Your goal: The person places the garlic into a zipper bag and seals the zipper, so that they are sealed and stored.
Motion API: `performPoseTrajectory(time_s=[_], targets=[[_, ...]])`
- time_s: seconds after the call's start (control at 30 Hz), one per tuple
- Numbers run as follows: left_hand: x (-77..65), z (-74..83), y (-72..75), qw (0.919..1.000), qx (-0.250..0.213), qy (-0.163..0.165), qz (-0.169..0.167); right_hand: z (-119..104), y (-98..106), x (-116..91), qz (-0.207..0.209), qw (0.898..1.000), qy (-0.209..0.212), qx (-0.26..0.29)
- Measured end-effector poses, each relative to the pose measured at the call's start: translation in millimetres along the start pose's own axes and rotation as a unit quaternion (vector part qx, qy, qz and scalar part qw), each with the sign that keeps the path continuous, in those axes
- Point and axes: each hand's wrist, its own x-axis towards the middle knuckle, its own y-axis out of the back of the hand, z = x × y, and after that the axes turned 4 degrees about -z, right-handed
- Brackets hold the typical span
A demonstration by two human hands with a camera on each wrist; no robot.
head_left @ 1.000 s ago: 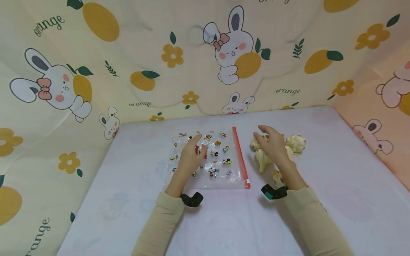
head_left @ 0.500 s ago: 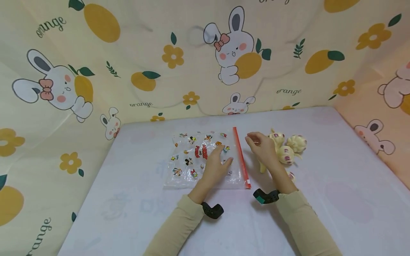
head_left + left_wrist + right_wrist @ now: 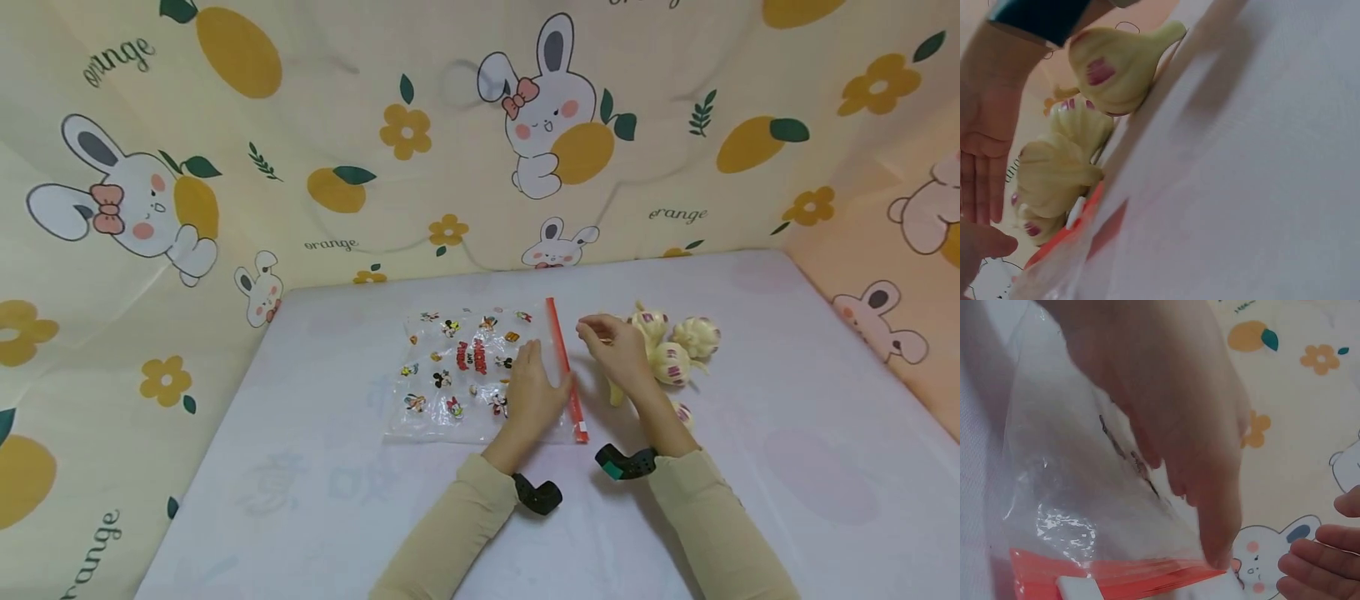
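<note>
A clear zip bag (image 3: 468, 358) printed with cartoon figures lies flat, its red zip strip (image 3: 557, 333) on the right side. Over the bag's right part is my left hand (image 3: 534, 400), fingers straight and thumb at the red strip. The right wrist view shows that thumb tip right at the strip, near a white slider (image 3: 1079, 589). My right hand (image 3: 621, 354) hovers between strip and garlic, fingers loosely bent and holding nothing. Several garlic bulbs (image 3: 670, 364) with purple patches sit beside and behind it, partly hidden by that hand and wrist. One garlic bulb (image 3: 1110, 69) looms large in the left wrist view.
The white-covered table (image 3: 300, 500) meets a cloth backdrop (image 3: 450, 200) printed with rabbits and oranges at the back and sides. A black wrist camera (image 3: 538, 495) sits on the left wrist, another black wrist camera (image 3: 626, 461) on the right.
My left hand has slid right across the bag to the red strip. The right hand has drawn slightly left and down off the garlic, uncovering more bulbs, then held nearly still.
</note>
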Motion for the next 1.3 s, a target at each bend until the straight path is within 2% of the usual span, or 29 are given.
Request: performPoseTrajectory(time_s=[0.07,0.23,0.37,0.5,0.67,0.8,0.93,1.07,1.17,1.3], targets=[[0.4,0.6,-2.6,0.9999,0.01,0.011,0.009,-0.7,0.5,-0.1,-0.003,1.0,-0.001,0.011],[0.1,0.2,-7.2,0.9993,0.0,0.037,0.001,-3.5,1.9,-0.6,-0.004,1.0,-0.009,0.019],[1.2,-2.4,-10.0,0.9984,-0.025,0.049,-0.015,-4.7,2.4,-0.5,-0.009,1.0,-0.015,0.016],[3.5,-5.3,-10.2,0.9957,-0.076,0.049,-0.02,-5.6,2.3,0.4,-0.017,1.0,-0.02,0.015],[5.1,-9.1,-7.4,0.9917,-0.124,0.028,0.017,-5.7,2.6,0.6,-0.041,0.999,-0.024,0.023],[6.6,-12.7,-3.4,0.9909,-0.126,0.019,0.042,-5.2,0.8,-0.9,-0.054,0.998,-0.036,0.026],[8.3,-14.5,5.0,0.9905,-0.117,0.03,0.067,-4.8,-3.8,-2.1,-0.07,0.996,-0.05,0.021],[10.8,-15.3,15.0,0.9885,-0.119,0.045,0.082,-5.1,-8.7,-2.7,-0.081,0.995,-0.059,-0.018],[13.3,-17.0,22.7,0.9846,-0.138,0.055,0.093,-4.4,-12.0,-2.6,-0.093,0.993,-0.063,-0.041],[15.8,-20.1,34.2,0.9767,-0.169,0.042,0.125,-4.8,-16.8,-2.6,-0.116,0.989,-0.075,-0.043]])
